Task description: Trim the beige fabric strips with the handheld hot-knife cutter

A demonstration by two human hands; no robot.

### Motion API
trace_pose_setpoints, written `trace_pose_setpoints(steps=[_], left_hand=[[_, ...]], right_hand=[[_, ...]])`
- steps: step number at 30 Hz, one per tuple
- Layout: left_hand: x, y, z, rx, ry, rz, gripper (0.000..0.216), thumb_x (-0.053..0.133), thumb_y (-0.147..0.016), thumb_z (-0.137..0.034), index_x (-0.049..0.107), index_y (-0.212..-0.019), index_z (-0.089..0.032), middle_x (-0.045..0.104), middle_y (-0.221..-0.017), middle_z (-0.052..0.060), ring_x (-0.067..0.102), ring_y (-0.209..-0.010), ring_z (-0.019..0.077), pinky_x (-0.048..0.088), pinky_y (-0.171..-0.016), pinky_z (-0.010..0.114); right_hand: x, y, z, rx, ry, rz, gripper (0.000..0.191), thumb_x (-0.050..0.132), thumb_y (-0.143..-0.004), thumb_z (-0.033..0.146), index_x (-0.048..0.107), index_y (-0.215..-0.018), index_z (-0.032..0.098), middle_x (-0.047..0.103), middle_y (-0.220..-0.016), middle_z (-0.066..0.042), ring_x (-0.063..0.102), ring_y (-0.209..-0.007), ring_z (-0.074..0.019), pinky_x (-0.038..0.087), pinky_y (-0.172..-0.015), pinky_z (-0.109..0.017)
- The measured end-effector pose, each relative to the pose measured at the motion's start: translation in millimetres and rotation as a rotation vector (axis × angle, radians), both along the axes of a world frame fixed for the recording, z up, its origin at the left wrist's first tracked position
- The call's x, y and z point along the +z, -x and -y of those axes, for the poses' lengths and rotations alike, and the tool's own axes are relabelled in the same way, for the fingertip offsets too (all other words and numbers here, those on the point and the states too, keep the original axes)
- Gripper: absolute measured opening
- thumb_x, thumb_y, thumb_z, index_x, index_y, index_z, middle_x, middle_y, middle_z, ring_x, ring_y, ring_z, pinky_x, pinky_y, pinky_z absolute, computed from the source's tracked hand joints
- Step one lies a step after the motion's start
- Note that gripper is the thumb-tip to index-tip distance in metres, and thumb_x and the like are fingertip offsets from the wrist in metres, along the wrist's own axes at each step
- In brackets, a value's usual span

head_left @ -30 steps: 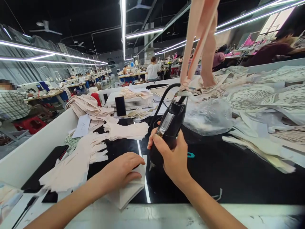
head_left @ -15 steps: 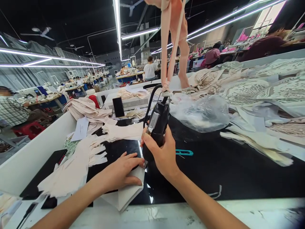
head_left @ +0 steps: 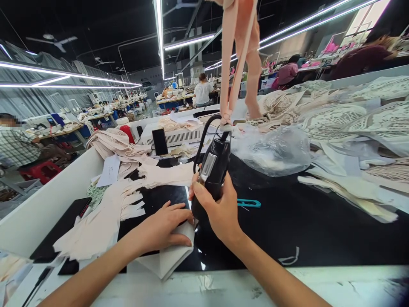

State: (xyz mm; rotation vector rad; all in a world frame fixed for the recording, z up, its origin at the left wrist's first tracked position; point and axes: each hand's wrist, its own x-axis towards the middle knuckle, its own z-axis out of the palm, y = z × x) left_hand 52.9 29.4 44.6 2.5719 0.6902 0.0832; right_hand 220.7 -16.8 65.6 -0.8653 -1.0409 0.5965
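My right hand [head_left: 220, 204] is wrapped round a black corded electric hand tool [head_left: 214, 166], shaped like a cloth cutter, with a metal lever on its body. Its cord and top end hang from knotted peach fabric straps [head_left: 228, 76]. The tool's working end is hidden from me. On a folded off-white cloth [head_left: 172, 260] my left hand [head_left: 168, 226] lies flat, fingers stretched, its fingertips close to the tool's lower end. Beyond my right hand lies a teal cutter-like tool [head_left: 252, 203] on the black table surface [head_left: 287, 230].
Cut fabric pieces [head_left: 99, 217] are piled to the left, near a black flat device [head_left: 60, 228]. A phone [head_left: 159, 142] stands at the back. A clear plastic bag [head_left: 271, 149] and lace fabric stacks [head_left: 338, 121] cover the right. People sit at machines beyond.
The view has shifted slightly, so things appear a little further right. Both hands and the tool keep nearly the same place over the folded cloth.
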Motion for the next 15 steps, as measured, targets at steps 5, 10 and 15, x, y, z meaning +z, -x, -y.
trace_pose_setpoints(steps=[5, 10, 15], left_hand=[[-0.1, -1.7, -0.6, -0.001, -0.011, -0.017, 0.039, 0.087, -0.089, -0.028, 0.067, -0.123, -0.023, 0.07, -0.133, 0.009, 0.058, -0.137, 0.0345, 0.027, -0.124, 0.072], [3.7, -2.0, -0.4, -0.011, -0.008, -0.028, 0.04, 0.087, -0.089, -0.026, 0.067, -0.123, -0.022, 0.071, -0.133, 0.01, 0.053, -0.144, 0.0356, 0.026, -0.124, 0.073], [6.4, -1.4, -0.2, -0.037, -0.015, 0.015, 0.05, 0.088, -0.087, -0.021, 0.066, -0.132, -0.022, 0.065, -0.145, 0.012, 0.047, -0.15, 0.0344, 0.027, -0.127, 0.068]], right_hand=[[0.4, 2.5, 5.4, 0.018, 0.01, 0.014, 0.025, 0.073, -0.083, 0.037, 0.056, -0.098, 0.026, 0.062, -0.08, 0.003, 0.057, -0.066, -0.015, 0.052, -0.057, -0.028], [3.8, 5.3, 10.3, 0.025, 0.027, -0.024, 0.025, 0.073, -0.084, 0.038, 0.056, -0.098, 0.026, 0.061, -0.079, 0.003, 0.057, -0.066, -0.0154, 0.052, -0.056, -0.028], [5.1, 8.6, 14.9, 0.049, 0.028, -0.05, 0.031, 0.073, -0.081, 0.039, 0.058, -0.105, 0.027, 0.065, -0.088, 0.001, 0.061, -0.073, -0.017, 0.054, -0.059, -0.03]])
